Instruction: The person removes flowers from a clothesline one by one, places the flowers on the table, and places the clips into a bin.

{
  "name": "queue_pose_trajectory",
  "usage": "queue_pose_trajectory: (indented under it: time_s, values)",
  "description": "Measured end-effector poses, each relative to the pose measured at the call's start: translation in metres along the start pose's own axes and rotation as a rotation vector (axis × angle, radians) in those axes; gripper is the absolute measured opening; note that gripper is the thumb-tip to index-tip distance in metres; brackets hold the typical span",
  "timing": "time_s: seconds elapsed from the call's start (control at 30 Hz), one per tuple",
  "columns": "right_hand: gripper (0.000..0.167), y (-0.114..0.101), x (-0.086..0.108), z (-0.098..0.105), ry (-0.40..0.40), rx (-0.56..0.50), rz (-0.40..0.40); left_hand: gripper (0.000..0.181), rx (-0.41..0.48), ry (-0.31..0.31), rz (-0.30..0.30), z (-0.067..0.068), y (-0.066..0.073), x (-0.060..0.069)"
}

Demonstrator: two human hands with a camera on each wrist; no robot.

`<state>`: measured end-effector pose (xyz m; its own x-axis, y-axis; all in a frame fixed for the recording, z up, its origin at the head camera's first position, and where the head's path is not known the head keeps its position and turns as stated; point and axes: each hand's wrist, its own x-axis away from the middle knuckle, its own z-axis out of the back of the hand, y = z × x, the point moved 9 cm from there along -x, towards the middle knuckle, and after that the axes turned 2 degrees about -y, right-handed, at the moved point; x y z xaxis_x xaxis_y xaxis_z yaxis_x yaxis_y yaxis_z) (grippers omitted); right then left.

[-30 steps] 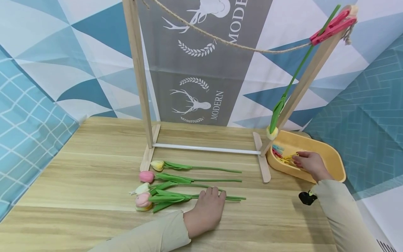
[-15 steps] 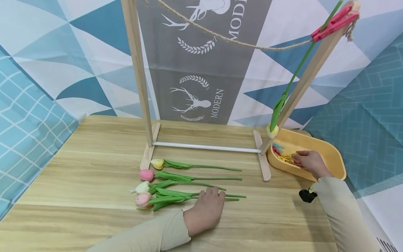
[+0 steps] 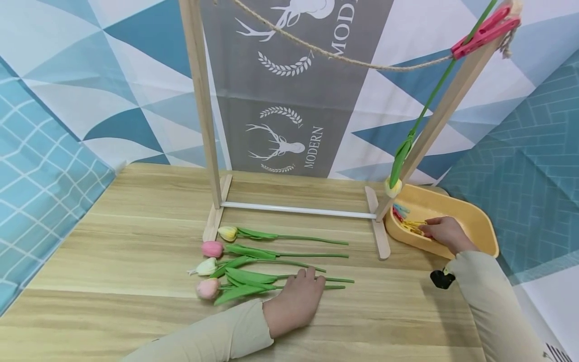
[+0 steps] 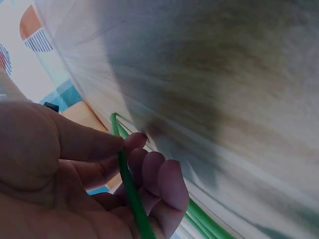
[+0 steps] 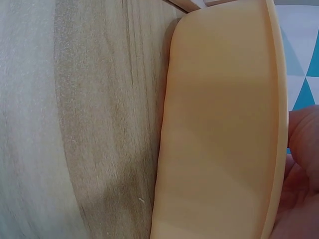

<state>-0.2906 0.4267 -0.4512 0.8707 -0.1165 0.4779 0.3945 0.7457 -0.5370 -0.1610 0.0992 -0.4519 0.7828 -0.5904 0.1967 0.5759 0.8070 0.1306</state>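
In the head view my left hand (image 3: 296,301) lies over the stems of the nearest tulips. Its thumb and index finger pinch a green tulip stem (image 4: 130,191) in the left wrist view. A pale pink tulip (image 3: 208,289) is nearest me; a white tulip (image 3: 207,267), a deeper pink tulip (image 3: 212,249) and a yellow tulip (image 3: 227,233) lie beyond it. My right hand (image 3: 448,234) reaches into the orange basket (image 3: 475,216), fingertips at the yellow clothespins (image 3: 412,225). The basket wall hides those fingertips in the right wrist view, so a grip cannot be made out.
A wooden frame (image 3: 203,110) stands behind the tulips, with a rope (image 3: 334,54) strung across it. From the rope's right end a red clothespin (image 3: 484,37) holds a yellow-white tulip (image 3: 393,187) upside down beside the right post. Red and blue clothespins (image 3: 401,209) also lie in the basket.
The pale pink tulip and its leaves have turned slightly, and the yellowish patch beneath its bloom is out of sight. My right hand's fingers have shifted slightly among the yellow clothespins.
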Motion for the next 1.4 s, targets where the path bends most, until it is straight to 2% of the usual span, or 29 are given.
queue_pose_trajectory:
  time_s: [0.17,0.47,0.97,1.17,1.3,1.4]
  values:
    - [0.061,0.0015,-0.0028,-0.0008,-0.003,0.028,0.007,0.037,0.016,0.006,-0.006,0.0007,-0.0004,0.0]
    - [0.06,0.0029,-0.0042,-0.0015,0.009,0.058,-0.015,0.036,-0.018,0.013,-0.03,0.0009,0.0003,-0.0011]
    - [0.059,0.0001,-0.0031,-0.003,0.002,0.053,-0.006,0.032,-0.032,0.009,-0.033,0.001,0.001,-0.0019]
    - [0.059,0.0001,-0.0042,-0.0022,0.006,0.052,-0.007,0.034,-0.087,-0.008,-0.034,0.002,0.0007,-0.0024]
    - [0.06,0.0009,-0.005,-0.0029,0.0,0.058,-0.015,0.034,-0.135,0.004,-0.039,0.0049,-0.0006,-0.0019]
    - [0.061,0.0014,-0.0049,-0.0033,-0.004,0.071,-0.025,0.032,-0.14,0.01,-0.039,0.0055,-0.0019,-0.001]
